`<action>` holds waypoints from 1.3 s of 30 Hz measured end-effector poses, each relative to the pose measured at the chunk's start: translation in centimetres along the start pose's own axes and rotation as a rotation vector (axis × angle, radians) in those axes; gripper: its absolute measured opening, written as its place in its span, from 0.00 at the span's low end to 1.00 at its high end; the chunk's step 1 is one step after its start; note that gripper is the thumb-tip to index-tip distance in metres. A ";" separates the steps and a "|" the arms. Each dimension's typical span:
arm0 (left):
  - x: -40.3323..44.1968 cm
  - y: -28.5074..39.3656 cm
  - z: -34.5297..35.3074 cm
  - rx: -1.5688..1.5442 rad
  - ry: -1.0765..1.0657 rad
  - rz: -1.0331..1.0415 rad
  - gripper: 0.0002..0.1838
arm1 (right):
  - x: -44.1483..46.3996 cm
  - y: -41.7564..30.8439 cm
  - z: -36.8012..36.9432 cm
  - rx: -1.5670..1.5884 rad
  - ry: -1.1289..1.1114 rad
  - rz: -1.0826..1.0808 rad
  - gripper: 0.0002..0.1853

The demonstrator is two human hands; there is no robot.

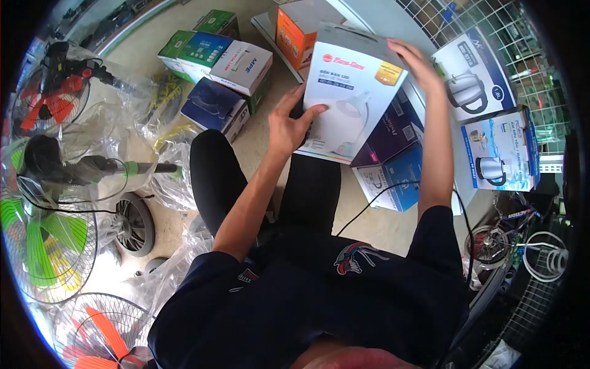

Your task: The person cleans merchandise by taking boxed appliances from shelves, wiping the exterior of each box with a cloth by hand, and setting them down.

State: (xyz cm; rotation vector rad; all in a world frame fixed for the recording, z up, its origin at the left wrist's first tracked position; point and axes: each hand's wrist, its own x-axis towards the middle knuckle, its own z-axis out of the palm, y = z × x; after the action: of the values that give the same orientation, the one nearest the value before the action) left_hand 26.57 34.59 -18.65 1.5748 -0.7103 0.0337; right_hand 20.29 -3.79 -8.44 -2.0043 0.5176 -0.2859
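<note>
A white desk lamp box [344,92], printed with a picture of a lamp, is tilted between my two hands in front of my knees. My left hand [287,123] grips its left side, thumb on the printed front and the other fingers curled behind the edge. Against the top right corner rests my right hand [421,64], its fingers reaching over the upper edge. Below the box's right side are a dark purple box [396,132] and a blue and white box [402,181], both partly covered.
Kettle boxes [473,74] stand on the right by a wire grid [491,24]. An orange box [292,40] is behind the lamp box. Stacked boxes [243,64] and a dark blue box [212,104] sit left on the floor. Fans [46,237] and plastic wrapping [166,178] crowd the far left.
</note>
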 end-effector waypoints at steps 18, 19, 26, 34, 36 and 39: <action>4.1 3.8 1.6 -0.259 0.201 -0.030 0.16 | -17.7 -7.3 12.4 0.156 0.703 -0.271 0.20; 3.7 5.6 1.8 -0.353 0.181 0.020 0.17 | -18.1 -7.2 12.4 0.151 0.684 -0.270 0.20; -4.5 4.7 1.2 -0.090 -0.069 0.123 0.22 | -20.8 -6.5 11.2 0.402 0.730 -0.167 0.21; 0.0 4.9 3.1 -0.391 0.071 -0.408 0.23 | -21.3 -8.6 12.6 0.132 0.710 -0.226 0.19; 2.8 10.7 1.4 -0.410 -0.016 -0.046 0.23 | -21.5 -7.9 12.1 0.115 0.713 -0.216 0.19; 0.3 10.1 0.6 -0.316 -0.121 0.216 0.24 | -21.9 -7.1 11.2 0.254 0.713 -0.205 0.21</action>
State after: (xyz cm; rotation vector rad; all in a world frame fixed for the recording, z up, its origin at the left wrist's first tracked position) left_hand 22.02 34.30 -9.60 1.2019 -0.9311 -0.0146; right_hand 7.30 18.20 -7.03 -1.6705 0.6709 -1.1564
